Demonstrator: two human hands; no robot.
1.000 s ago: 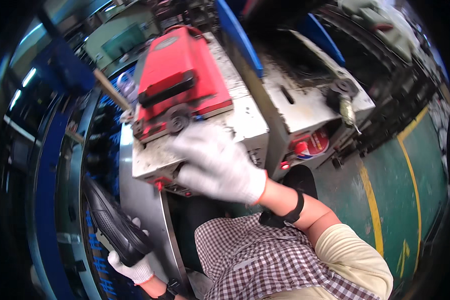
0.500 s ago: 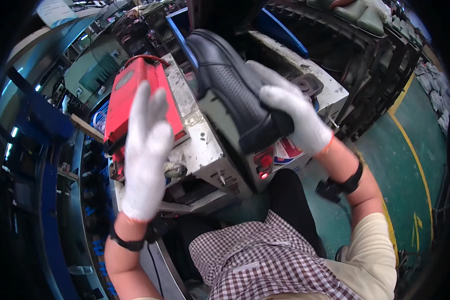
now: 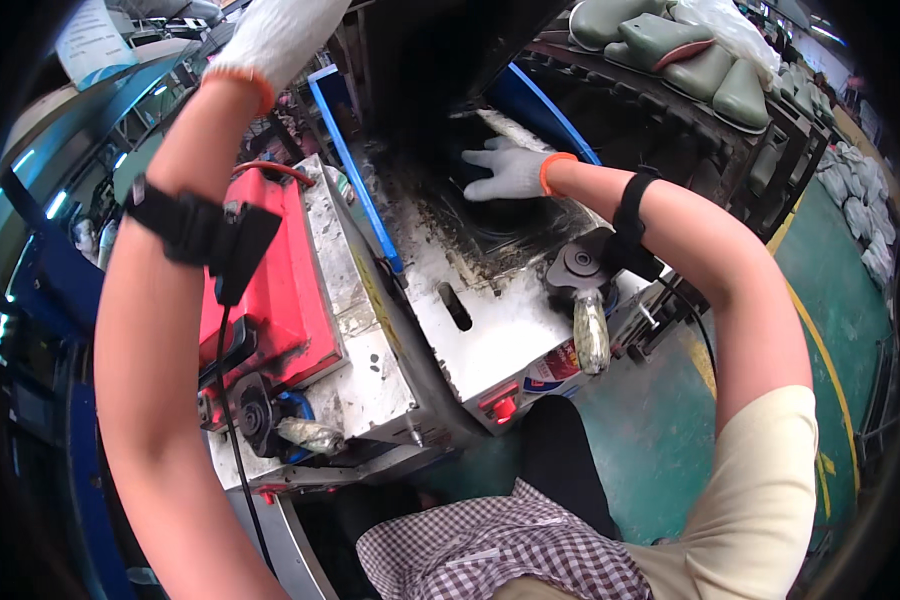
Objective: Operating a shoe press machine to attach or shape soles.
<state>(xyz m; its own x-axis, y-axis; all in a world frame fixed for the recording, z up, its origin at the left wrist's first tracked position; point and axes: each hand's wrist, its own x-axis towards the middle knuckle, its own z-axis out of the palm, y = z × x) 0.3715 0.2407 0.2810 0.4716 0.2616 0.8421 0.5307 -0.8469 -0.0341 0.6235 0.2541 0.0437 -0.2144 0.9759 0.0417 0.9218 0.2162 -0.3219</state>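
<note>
My right hand (image 3: 510, 170), in a white knit glove with an orange cuff, reaches into the dark bay of a machine (image 3: 470, 350). Its fingers are spread above a black, smeared surface (image 3: 500, 235), and I see nothing gripped in it. Whether the fingertips touch something dark there is hard to make out. My left hand (image 3: 285, 35), gloved the same way, is raised at the top left edge. Its fingers run out of the picture, so its hold does not show. The black shoe cannot be made out in the shadow.
Blue side guards (image 3: 355, 170) flank the bay. A lever with a wrapped handle (image 3: 591, 335) juts from the front right, near a red button (image 3: 504, 409). A red machine cover (image 3: 280, 270) stands at left. Green shoe lasts (image 3: 685, 65) lie on a rack at far right.
My right hand moved forward into the bay and no longer visibly holds the black shoe. My left hand rose from beside the red cover to the top edge. The view shifted somewhat.
</note>
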